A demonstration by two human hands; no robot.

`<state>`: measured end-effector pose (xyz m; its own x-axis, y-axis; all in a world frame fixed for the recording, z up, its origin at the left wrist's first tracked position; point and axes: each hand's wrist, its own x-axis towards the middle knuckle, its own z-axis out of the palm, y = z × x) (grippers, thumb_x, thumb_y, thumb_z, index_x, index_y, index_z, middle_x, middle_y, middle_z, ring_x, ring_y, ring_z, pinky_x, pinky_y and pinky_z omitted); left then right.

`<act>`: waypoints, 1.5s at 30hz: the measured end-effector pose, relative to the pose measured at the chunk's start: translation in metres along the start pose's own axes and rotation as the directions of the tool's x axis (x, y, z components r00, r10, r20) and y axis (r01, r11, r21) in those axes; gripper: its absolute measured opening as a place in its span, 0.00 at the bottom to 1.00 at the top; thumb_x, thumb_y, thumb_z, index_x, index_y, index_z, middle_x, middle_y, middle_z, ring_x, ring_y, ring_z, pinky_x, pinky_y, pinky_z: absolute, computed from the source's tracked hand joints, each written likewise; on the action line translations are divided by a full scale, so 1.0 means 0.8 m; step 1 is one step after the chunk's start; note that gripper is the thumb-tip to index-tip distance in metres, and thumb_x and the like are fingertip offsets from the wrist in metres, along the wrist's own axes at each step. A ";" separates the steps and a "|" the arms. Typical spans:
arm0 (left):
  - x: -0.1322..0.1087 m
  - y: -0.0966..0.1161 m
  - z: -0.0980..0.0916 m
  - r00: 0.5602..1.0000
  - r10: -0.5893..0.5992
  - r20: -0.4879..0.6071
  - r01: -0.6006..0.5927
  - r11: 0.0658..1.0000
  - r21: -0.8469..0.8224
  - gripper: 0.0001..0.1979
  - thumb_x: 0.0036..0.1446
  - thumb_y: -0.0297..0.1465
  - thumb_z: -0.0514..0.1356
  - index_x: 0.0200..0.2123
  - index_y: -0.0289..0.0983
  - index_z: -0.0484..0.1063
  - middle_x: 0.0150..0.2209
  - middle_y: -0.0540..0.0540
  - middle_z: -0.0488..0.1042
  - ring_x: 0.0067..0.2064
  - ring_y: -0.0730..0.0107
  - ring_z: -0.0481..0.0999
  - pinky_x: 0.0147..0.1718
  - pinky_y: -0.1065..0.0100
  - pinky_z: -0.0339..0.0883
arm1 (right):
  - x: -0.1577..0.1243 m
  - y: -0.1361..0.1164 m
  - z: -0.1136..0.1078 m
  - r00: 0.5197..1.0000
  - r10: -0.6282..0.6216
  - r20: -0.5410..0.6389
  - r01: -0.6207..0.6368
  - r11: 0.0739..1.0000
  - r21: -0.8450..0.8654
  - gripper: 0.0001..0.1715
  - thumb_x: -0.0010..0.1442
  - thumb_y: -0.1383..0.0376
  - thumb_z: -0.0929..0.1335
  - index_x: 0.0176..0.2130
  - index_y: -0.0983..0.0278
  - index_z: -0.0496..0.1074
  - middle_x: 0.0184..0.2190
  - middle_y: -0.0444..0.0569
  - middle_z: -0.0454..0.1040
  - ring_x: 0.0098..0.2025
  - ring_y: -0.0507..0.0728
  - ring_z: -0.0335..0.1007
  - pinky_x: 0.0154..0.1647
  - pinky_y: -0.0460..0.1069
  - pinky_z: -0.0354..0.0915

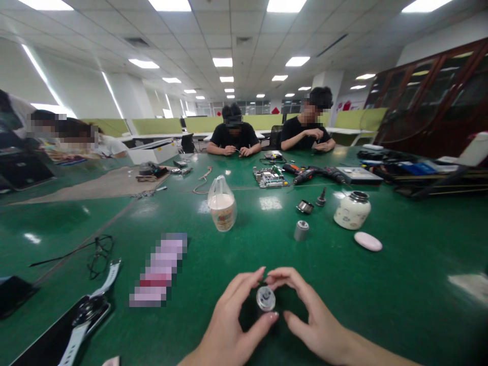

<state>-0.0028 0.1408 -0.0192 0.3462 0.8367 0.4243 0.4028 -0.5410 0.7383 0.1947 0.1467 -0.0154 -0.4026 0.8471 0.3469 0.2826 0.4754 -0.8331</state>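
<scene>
My left hand (232, 325) and my right hand (308, 317) meet low over the green table (400, 284), fingers curled around a small round metal part (266, 298) with a silver face. Both hands grip it, fingertips touching above it. Its lower body is hidden by my fingers. Farther out lie a grey metal cylinder (301, 230), a small metal ring piece (305, 206), a dark small part (321, 198), a white jar-shaped housing (352, 209) and a pink oval lid (368, 241).
A bagged cup (221, 206) stands mid-table. A watch (89, 310), glasses (99, 254) and a dark phone (13, 295) lie at the left. A circuit board (270, 177) and power drill (312, 174) sit farther back. Two people in black shirts sit opposite; others at far left.
</scene>
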 end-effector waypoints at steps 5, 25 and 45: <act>-0.003 -0.010 0.005 0.997 -0.067 0.047 0.067 0.998 0.013 0.18 0.55 0.35 0.64 0.49 0.42 0.72 0.41 0.46 0.77 0.42 0.66 0.76 0.43 0.66 0.70 | 0.012 -0.018 -0.013 1.000 -0.001 -0.025 -0.003 0.987 -0.162 0.14 0.60 0.65 0.66 0.47 0.56 0.72 0.46 0.49 0.71 0.51 0.58 0.66 0.54 0.56 0.61; 0.000 -0.010 0.000 0.995 -0.048 0.085 0.038 0.994 0.107 0.18 0.54 0.37 0.64 0.49 0.42 0.72 0.41 0.45 0.78 0.42 0.65 0.77 0.41 0.66 0.72 | 0.029 0.055 -0.059 0.994 0.109 -0.026 -0.108 0.868 -0.484 0.18 0.53 0.53 0.72 0.46 0.47 0.76 0.61 0.47 0.62 0.63 0.65 0.50 0.61 0.67 0.47; 0.000 -0.007 0.000 0.998 -0.027 0.064 0.025 0.999 0.030 0.15 0.54 0.34 0.65 0.46 0.41 0.73 0.39 0.46 0.76 0.41 0.65 0.74 0.40 0.66 0.69 | 0.025 -0.029 -0.010 0.997 0.076 0.020 -0.073 0.987 -0.143 0.08 0.59 0.61 0.69 0.38 0.56 0.79 0.40 0.47 0.79 0.45 0.58 0.73 0.50 0.55 0.65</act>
<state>-0.0051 0.1439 -0.0227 0.3887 0.8438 0.3701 0.4365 -0.5223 0.7325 0.1872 0.1544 0.0145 -0.3973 0.8759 0.2736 0.4330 0.4418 -0.7857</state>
